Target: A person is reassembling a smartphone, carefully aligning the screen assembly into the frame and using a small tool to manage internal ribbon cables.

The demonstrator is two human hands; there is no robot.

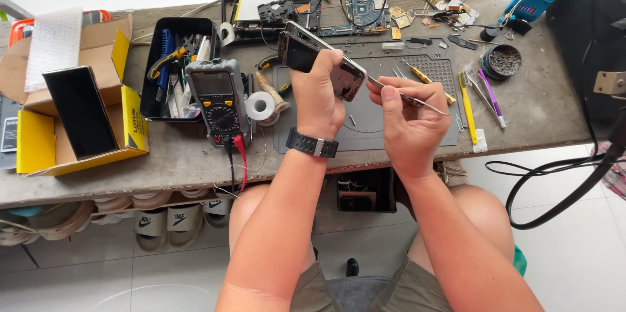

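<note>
Above the grey work mat [391, 133], a dark phone [319, 59] sits tilted in the left hand [317, 100], whose fingers [332, 63] are wrapped around its lower end. Just beside those fingers, the right hand [407, 123] pinches metal tweezers [407, 97], their tip touching the phone's near edge. A black wristwatch [312, 143] bands the left wrist. Past the right fingertips lie a yellow-handled screwdriver [427, 80], a yellow brush [468, 108] and a purple tool [490, 95]. Beyond the left fingers stand a roll of solder wire [261, 106], a multimeter [218, 99] with red and black leads, and a black tray [175, 67] of tools. Farther off that way rests an open cardboard box [72, 110]. Well behind the phone lies a bare circuit board [365, 2].
</note>
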